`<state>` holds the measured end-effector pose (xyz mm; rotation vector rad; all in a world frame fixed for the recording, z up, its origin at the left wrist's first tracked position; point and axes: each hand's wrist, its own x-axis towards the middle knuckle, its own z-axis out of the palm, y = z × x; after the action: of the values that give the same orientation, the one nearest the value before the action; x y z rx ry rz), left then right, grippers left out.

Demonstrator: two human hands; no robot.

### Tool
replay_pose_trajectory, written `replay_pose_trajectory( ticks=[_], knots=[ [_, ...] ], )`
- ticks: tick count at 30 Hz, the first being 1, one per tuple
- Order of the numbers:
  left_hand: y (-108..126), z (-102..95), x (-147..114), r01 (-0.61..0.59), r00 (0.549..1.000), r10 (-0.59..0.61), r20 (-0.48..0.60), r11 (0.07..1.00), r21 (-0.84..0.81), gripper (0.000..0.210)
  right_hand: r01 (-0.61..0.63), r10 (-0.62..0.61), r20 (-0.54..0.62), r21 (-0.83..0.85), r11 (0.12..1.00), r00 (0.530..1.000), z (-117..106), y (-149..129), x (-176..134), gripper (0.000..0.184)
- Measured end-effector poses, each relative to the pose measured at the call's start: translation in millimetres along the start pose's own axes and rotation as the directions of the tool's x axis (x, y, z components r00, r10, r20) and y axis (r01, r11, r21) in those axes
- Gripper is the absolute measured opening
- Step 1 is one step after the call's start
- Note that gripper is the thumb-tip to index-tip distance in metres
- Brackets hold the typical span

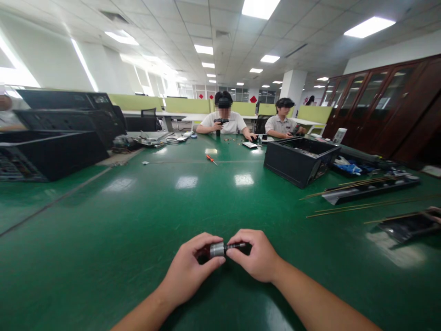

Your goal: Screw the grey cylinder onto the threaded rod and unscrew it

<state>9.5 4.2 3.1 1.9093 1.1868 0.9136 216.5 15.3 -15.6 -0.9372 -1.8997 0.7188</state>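
Low over the green table [138, 243], my left hand [189, 264] is closed around a short silver cylinder [217, 249] with a dark part behind it, mostly hidden by the fingers. A thin dark shaft with a metal tip [237, 245] sticks out of the cylinder's right end. My right hand [257, 257] pinches this shaft between thumb and forefinger close to the cylinder. The kind of tool or part is not clear from here.
An orange-handled screwdriver [210, 158] lies farther up the table. Black computer cases stand at the right [285, 158] and left [76, 156]. Thin brass-coloured rods [347, 210] lie at the right. Two people [223, 120] work across the table; another person's hand shows at the right edge.
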Motion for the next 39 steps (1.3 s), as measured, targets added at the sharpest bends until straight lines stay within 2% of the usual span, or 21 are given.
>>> replay_pose_trajectory(
  ticks=[2, 5, 7, 15, 39],
  knots=[
    [1.3, -0.3, -0.3, -0.010, 1.000, 0.010, 0.004, 1.000, 0.007, 0.023, 0.002, -0.002, 0.021, 0.001, 1.000, 1.000, -0.8, -0.2, -0.4, 0.007],
    [2.0, -0.3, 0.1, -0.016, 1.000, 0.016, -0.007, 1.000, 0.013, 0.023, 0.025, -0.025, 0.034, 0.009, 1.000, 0.999, -2.1, -1.6, -1.5, 0.024],
    [1.7, -0.2, 0.4, -0.016, 1.000, 0.016, -0.015, 1.000, 0.017, 0.023, 0.031, -0.032, 0.029, 0.015, 0.999, 0.999, -2.3, -2.3, -2.2, 0.028],
    [1.9, 0.6, -1.8, -0.056, 0.998, 0.057, -0.018, 0.995, 0.085, 0.021, -0.001, 0.001, 0.013, -0.009, 1.000, 1.000, -0.1, -2.5, -0.7, 0.013],
    [5.1, 1.5, -3.7, -0.070, 0.996, 0.075, -0.039, 0.990, 0.125, 0.021, -0.024, 0.024, 0.009, 0.004, 1.000, 1.000, -0.7, -0.6, -0.3, 0.009]
  ],
)
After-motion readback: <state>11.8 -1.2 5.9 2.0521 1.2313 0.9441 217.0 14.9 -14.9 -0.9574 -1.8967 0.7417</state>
